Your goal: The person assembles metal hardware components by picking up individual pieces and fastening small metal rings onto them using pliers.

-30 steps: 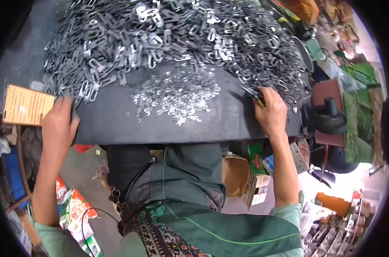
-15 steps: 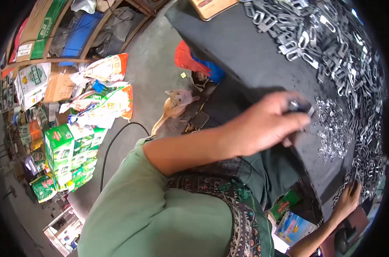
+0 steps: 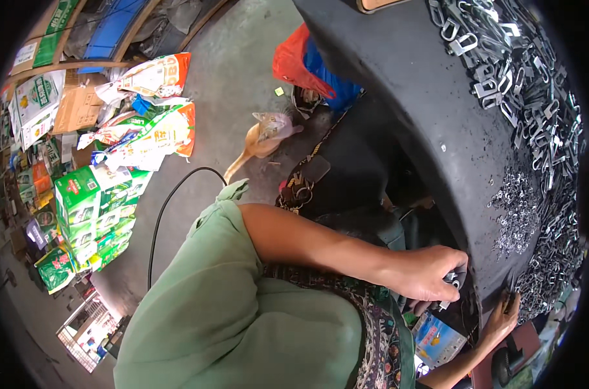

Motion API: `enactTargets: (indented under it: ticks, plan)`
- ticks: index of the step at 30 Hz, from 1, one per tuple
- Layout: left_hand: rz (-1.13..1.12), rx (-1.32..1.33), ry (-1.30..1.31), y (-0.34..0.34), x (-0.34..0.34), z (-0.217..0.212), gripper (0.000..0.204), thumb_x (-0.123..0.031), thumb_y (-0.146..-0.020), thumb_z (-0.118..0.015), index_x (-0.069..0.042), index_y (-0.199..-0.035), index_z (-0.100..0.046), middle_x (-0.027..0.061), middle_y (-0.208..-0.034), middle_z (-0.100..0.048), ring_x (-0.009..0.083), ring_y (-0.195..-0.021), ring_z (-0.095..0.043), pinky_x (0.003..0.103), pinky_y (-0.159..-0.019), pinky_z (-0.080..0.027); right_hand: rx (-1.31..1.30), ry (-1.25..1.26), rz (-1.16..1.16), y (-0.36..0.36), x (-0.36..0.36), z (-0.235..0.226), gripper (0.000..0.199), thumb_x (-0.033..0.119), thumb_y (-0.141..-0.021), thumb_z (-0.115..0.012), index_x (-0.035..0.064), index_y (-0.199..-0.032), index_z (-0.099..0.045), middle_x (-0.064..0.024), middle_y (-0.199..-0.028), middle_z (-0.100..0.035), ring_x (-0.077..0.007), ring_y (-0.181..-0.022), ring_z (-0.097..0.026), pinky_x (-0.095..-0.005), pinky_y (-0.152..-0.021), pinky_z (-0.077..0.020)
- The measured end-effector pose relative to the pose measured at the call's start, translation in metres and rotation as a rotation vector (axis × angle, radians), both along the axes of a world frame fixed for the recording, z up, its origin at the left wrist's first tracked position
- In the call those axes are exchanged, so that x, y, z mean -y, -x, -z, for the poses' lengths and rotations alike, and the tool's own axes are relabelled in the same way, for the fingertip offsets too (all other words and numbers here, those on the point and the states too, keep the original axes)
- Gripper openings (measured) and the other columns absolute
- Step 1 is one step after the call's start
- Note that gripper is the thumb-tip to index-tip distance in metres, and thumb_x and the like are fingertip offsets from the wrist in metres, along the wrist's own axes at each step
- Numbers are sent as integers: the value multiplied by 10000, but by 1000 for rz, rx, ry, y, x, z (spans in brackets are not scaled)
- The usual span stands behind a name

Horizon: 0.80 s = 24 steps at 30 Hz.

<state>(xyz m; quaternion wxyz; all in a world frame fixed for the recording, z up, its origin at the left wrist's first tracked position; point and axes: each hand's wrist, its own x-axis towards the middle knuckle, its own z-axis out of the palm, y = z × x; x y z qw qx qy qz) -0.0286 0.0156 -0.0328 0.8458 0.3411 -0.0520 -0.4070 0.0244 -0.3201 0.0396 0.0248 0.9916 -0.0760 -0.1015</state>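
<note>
My left hand (image 3: pixel 427 275) is closed, its fingers curled round a small silvery metal clip (image 3: pixel 451 280). It hangs just off the near edge of the dark table (image 3: pixel 430 123). My right hand (image 3: pixel 502 318) is at the lower right, by the table's edge, beside a heap of dark metal clips (image 3: pixel 547 275). Its fingers are pinched together at a thin dark piece that I cannot make out. A patch of tiny shiny metal parts (image 3: pixel 515 211) lies on the table between the left hand and the heap. Larger loop-shaped metal clips (image 3: pixel 495 91) spread along the far side.
A cat (image 3: pixel 268 135) sits on the floor near red and blue bags (image 3: pixel 301 61). Green cartons (image 3: pixel 93 207) and printed sacks (image 3: pixel 152 129) are stacked at the left. A black cable (image 3: pixel 171 201) curves across the floor. Below the table's edge is a blue box (image 3: pixel 437 340).
My left hand has come down and back from over the tabletop to beyond its near edge, a metal clip still in it. My right hand has shifted slightly left and down. The view has tilted.
</note>
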Motion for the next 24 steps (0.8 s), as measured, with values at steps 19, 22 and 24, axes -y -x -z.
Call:
enactTargets:
  ticks: [19, 22, 24]
  plan:
    - [-236, -105, -236, 2, 20, -34, 192, -136, -1005, -513, -18, -1142, -578, 20, -839, -584, 46, -655, -466, 193, -561, -375, 195, -1267, -33, 60, -132, 15, 154, -59, -806, -619, -11, -945, -573, -68, -859, -584, -115, -772, -518, -248, -702, -430]
    - [-194, -54, -260, -7, 21, -43, 187, -135, -1003, -511, -4, -1125, -566, 34, -858, -593, 57, -664, -466, 192, -576, -380, 214, -1288, 37, 56, -122, 14, 110, -10, -864, -640, -1, -949, -571, 7, -753, -499, -60, -681, -433, -227, -610, -384]
    - [-146, -13, -277, -14, 22, -39, 173, -138, -995, -527, -2, -1101, -547, 46, -853, -595, 54, -656, -462, 194, -565, -378, 195, -1373, -21, 53, -122, 16, 110, 20, -869, -662, -1, -935, -577, 1, -736, -497, -57, -672, -434, -230, -598, -380]
